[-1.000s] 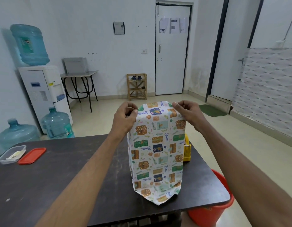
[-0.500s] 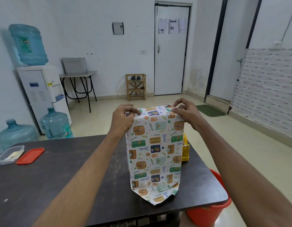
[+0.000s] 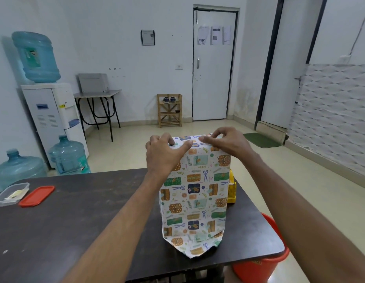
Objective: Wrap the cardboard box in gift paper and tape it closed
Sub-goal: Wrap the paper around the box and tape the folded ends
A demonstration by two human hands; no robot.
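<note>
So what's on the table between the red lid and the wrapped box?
Only the left forearm crosses above; the dark table between red lid and wrapped box is bare in the head view.

Both hands point(image 3: 194, 149) atop upright wrapped box point(image 3: 194, 193)

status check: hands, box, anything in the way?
Left hand and right hand both pressing paper at the top of the wrapped box. Box upright on table. Yellow object close behind; nothing blocking.
</note>
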